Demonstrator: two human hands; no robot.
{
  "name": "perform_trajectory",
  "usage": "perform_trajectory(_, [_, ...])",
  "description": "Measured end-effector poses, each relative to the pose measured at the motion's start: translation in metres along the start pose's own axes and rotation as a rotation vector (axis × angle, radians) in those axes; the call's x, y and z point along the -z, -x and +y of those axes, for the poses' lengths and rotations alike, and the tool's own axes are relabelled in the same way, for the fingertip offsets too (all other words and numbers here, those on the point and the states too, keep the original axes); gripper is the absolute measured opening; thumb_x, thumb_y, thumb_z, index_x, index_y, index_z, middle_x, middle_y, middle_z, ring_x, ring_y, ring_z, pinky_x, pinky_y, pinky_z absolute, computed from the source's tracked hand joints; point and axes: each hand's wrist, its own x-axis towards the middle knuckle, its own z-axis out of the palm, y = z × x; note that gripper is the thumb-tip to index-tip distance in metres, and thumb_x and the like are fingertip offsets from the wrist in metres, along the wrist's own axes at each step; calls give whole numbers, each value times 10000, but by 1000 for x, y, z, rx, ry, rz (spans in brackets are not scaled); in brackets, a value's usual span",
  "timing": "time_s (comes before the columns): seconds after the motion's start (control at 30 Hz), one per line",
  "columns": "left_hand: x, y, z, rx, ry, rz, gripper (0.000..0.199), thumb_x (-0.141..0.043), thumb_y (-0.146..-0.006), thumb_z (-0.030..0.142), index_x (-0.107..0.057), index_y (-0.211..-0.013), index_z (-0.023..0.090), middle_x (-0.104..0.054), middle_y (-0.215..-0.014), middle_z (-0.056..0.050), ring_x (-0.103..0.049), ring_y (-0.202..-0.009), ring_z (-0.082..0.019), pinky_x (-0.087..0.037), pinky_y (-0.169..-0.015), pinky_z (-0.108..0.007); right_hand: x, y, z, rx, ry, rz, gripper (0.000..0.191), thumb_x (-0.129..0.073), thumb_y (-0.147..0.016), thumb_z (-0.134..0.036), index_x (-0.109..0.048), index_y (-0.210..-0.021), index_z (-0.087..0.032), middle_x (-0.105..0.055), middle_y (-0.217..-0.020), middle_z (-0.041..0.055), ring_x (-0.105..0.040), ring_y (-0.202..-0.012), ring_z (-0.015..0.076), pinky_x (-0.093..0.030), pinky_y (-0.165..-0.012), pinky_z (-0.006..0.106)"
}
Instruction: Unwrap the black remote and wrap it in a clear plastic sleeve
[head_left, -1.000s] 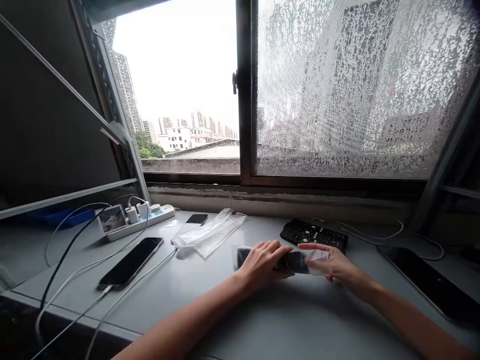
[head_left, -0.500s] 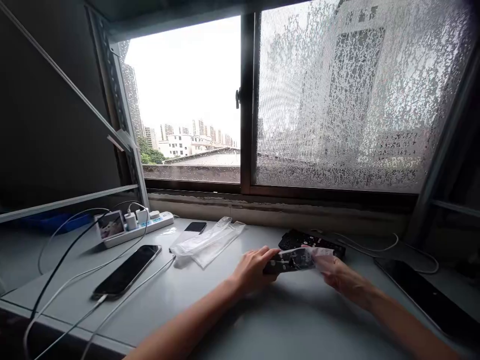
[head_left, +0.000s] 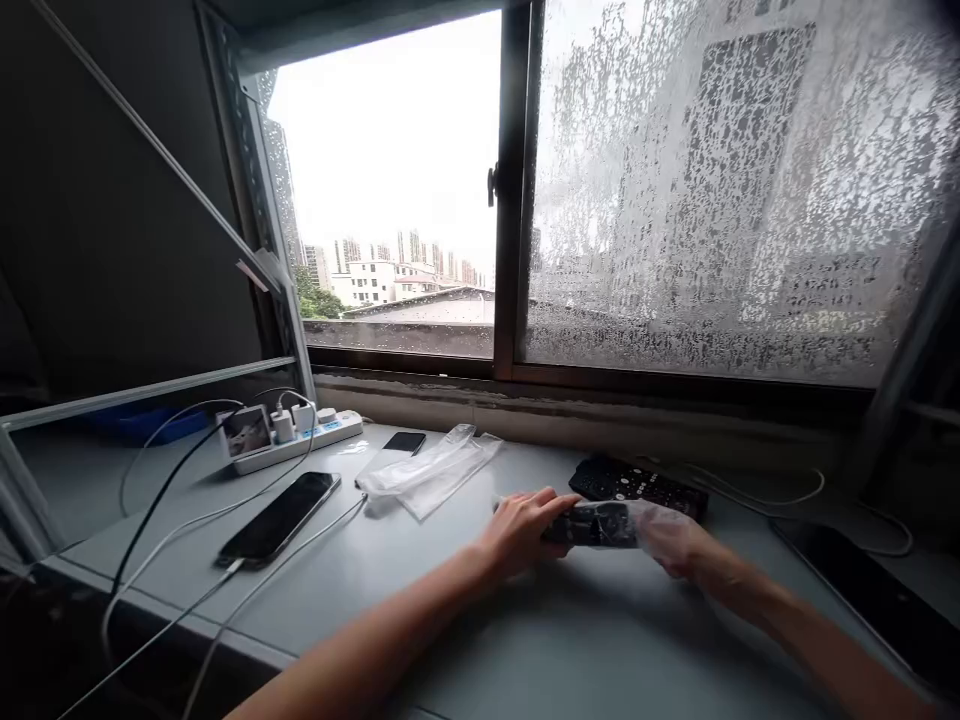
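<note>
Between my hands, just above the grey table, is a black remote control point(head_left: 600, 523) in a clear plastic sleeve point(head_left: 646, 520). My left hand point(head_left: 525, 532) wraps round the remote's left end. At the other end, the fingers of my right hand point(head_left: 679, 545) are closed on the sleeve, and the film covers part of them. Right behind lie more black remote controls point(head_left: 637, 485), partly hidden by my hands; I cannot tell exactly how they overlap. Further left, empty clear plastic sleeves point(head_left: 442, 470) rest flat on the table.
A phone point(head_left: 281, 518) with a charging cable lies at the left. Behind it stands a white power strip point(head_left: 300, 440) with plugs and cables. A small dark-topped object point(head_left: 405, 442) sits near the sleeves. At the right is a black tablet-like slab point(head_left: 862, 590). The window point(head_left: 514, 200) is beyond.
The view has shifted, so the scene sits further right. My right hand is now more covered by the plastic film, and the remote between my hands looks tilted slightly differently.
</note>
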Motion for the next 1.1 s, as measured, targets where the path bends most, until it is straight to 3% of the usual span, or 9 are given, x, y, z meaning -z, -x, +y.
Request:
perform_trajectory(0.2, [0,-1,1,-12,-9,-27,614,-589,-770,320,-333,-1326,268,-580,-1101,-37,-569,-970,-222,-424,-864,-338,0,-5,5,-50,-44,98,447,-691,-656,-434,-628,-1055,-241,-524,-624,-25,-325,-454,63,-248,-389,198])
perform_trajectory(0.33, [3,-1,1,28,-16,-21,567,-568,-783,354,-356,-1302,268,-583,-1083,-31,-578,-951,-223,-431,-853,-345,6,-9,2,-81,-160,147,483,-756,-595,-340,-640,-1055,-250,-618,-799,-5,-363,-456,44,-325,-383,178])
perform_trajectory(0.57, [1,0,-4,77,-21,18,506,-528,-810,426,-389,-1267,256,-580,-1077,-36,-578,-942,-231,-438,-827,-358,16,-10,1,-80,-242,295,393,-745,-593,-189,-663,-972,-251,-585,-647,-16,-425,-460,73,-402,-376,171])
perform_trajectory(0.87, [-5,1,-2,60,-38,26,487,-513,-809,396,-398,-1246,213,-582,-1092,-62,-538,-1006,-233,-413,-869,-367,19,-8,-2,-90,-314,368,378,-730,-608,-161,-670,-967,-264,-646,-1064,31,-425,-485,38,-395,-382,145])
perform_trajectory(1.1, [-1,1,-2,44,-64,2,520,-527,-714,349,-445,-1200,184,-595,-1011,-61,-528,-952,-242,-395,-856,-367,28,-11,4,-79,-379,436,316,-681,-636,-134,-653,-933,-238,-589,-1157,60,-362,-484,28,-342,-355,133])
